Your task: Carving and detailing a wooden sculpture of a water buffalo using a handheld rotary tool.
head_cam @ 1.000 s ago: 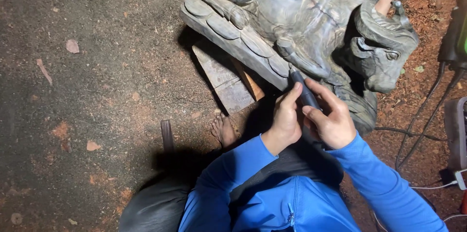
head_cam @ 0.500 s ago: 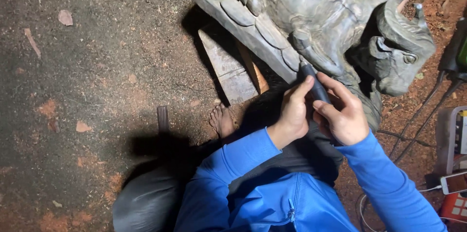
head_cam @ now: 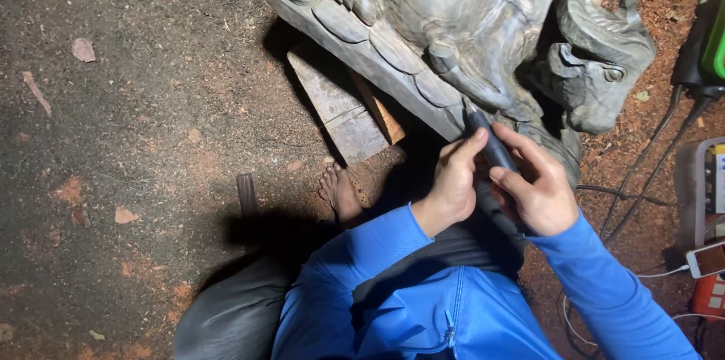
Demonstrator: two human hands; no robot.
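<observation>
Now both hands have shifted right along the carved statue [head_cam: 483,35]: left hand [head_cam: 453,183] and right hand [head_cam: 540,190] pinch the dark rotary tool [head_cam: 491,145], tip touching its lower edge.

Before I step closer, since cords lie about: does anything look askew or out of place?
The carved statue sits tilted, propped on a wooden board. Cables trail loose over the dirt at the right, near a phone. Both hands grip the dark tool.

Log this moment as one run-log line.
left hand: steadies dark rotary tool | right hand: grips tool | tool tip: at carved statue | statue: propped on wooden block
</observation>
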